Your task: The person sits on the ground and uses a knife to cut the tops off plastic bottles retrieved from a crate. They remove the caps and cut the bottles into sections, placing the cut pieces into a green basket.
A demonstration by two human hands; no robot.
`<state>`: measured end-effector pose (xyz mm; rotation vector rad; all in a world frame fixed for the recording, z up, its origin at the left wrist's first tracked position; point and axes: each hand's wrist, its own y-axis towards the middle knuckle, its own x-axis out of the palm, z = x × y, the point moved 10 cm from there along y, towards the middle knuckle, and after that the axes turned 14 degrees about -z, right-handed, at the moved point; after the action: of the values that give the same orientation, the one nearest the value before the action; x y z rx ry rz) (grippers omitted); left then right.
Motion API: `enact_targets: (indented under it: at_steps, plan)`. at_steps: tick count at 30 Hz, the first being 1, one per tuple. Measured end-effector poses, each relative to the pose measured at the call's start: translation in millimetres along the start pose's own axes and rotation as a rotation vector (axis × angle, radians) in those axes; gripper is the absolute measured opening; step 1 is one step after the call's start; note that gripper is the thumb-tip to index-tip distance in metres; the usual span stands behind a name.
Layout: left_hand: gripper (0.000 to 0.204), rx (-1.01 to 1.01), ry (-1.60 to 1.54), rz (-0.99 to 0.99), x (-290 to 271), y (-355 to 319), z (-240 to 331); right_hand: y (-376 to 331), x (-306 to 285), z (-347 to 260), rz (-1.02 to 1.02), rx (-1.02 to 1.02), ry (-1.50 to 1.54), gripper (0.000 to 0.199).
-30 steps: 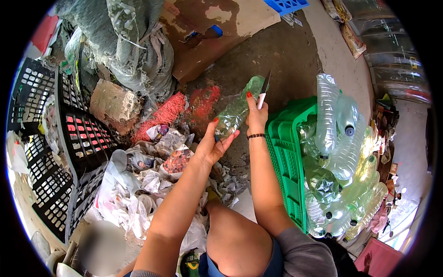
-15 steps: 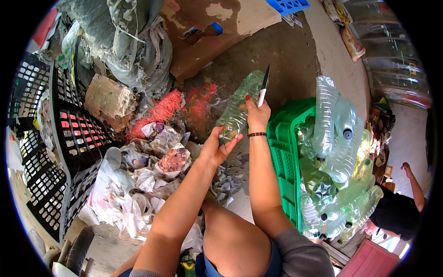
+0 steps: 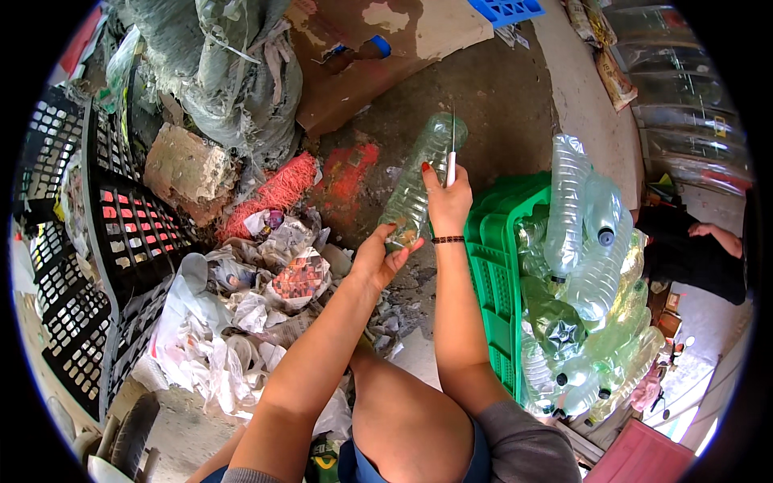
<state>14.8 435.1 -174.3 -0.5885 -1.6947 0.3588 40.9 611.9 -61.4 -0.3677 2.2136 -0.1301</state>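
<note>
Left hand (image 3: 377,259) grips the base of the clear crushed plastic bottle (image 3: 415,183), now raised farther out over the concrete floor (image 3: 499,105). Right hand (image 3: 448,201), fingers closed on a thin white-handled blade (image 3: 452,153), has turned it upright against the bottle's right side, left of the green plastic crate (image 3: 493,266).

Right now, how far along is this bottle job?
Many clear bottles already fill the green crate, and torn labels litter the ground. In hand: the left hand steadies one bottle; the right hand holds a knife. What remains is out of sight.
</note>
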Motion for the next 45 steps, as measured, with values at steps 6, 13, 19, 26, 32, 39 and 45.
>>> enact_targets:
  at_steps: [6,13,19,26,32,39,45]
  plan:
    - [0.033,0.033,0.053,-0.012,1,-24,-2,26,-1,30,-0.07,0.121,0.119,0.076]
    - [0.035,-0.003,0.028,0.042,-16,-38,-15,28,14,47,-0.098,0.085,0.098,0.045]
    - [0.036,-0.044,0.139,0.071,-4,-53,0,15,18,32,-0.09,-0.043,0.14,0.021]
    - [0.02,0.035,0.394,0.054,-22,-32,28,8,28,22,-0.146,-0.035,0.298,0.04]
    - [0.029,0.068,0.517,0.172,-38,-37,41,1,23,19,-0.141,-0.01,0.078,0.025]
    - [0.02,0.214,0.612,0.056,-29,-25,62,-22,18,-11,-0.112,-0.093,0.154,0.02]
    - [0.031,0.369,0.962,0.163,-11,-48,91,-37,0,-28,-0.041,-0.193,0.074,0.023]
